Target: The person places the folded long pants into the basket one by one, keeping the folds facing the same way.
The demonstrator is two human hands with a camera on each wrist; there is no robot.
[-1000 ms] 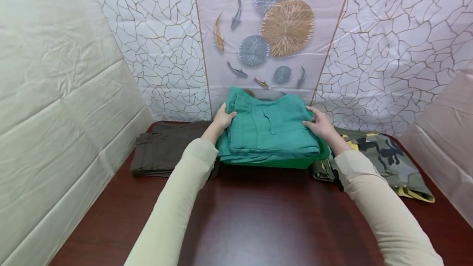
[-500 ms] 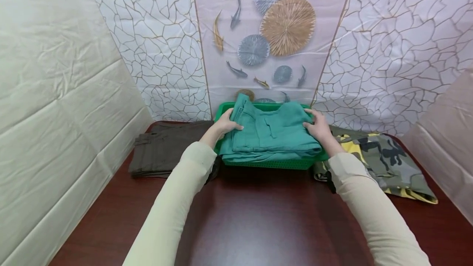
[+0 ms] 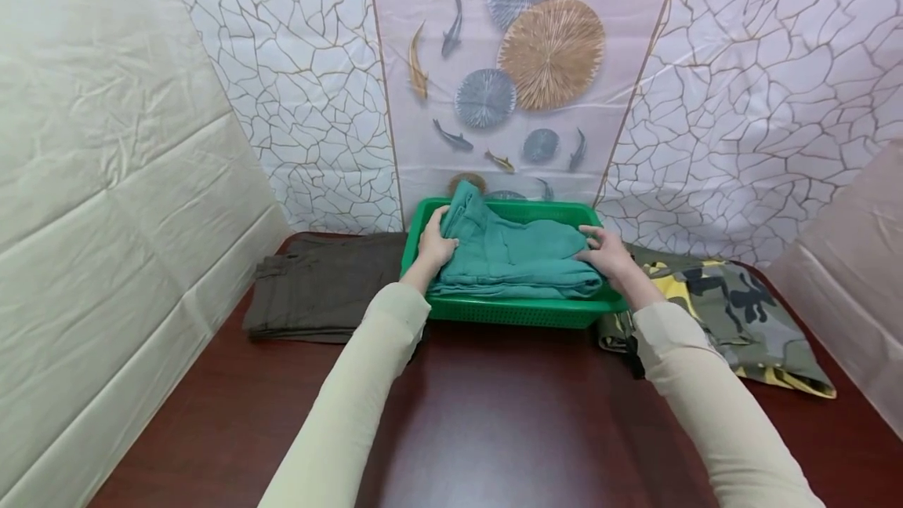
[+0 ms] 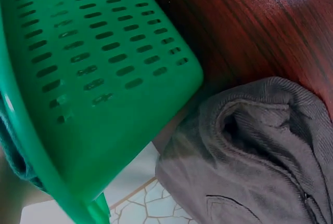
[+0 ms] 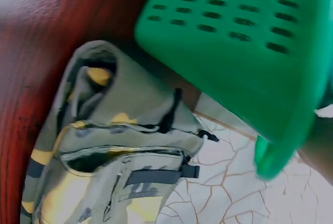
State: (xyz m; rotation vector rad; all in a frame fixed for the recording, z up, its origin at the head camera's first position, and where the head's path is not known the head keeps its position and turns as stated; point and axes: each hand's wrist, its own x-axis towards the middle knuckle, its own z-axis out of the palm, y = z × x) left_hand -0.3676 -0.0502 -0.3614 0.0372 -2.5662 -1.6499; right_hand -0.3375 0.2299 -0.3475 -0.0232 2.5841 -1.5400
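Folded teal trousers (image 3: 522,257) lie inside a green plastic basket (image 3: 508,313) in the head view, their waistband end sticking up at the back left. My left hand (image 3: 432,248) grips their left side, thumb on top of the cloth. At the opposite side my right hand (image 3: 610,254) holds the right edge, the thumb against the cloth and the other fingers behind it. The wrist views mostly show the basket's slotted walls (image 4: 99,78), with the hands themselves largely out of frame.
Folded dark grey-brown trousers (image 3: 317,284) lie left of the basket, close to it. On the right are folded camouflage trousers (image 3: 741,312) with yellow patches. A patterned cloth (image 3: 331,100) hangs behind the dark red table (image 3: 508,414).
Both hands have lowered the teal trousers into the basket. The basket's back rim, covered a second ago, now shows behind them. The other trousers stay in place.
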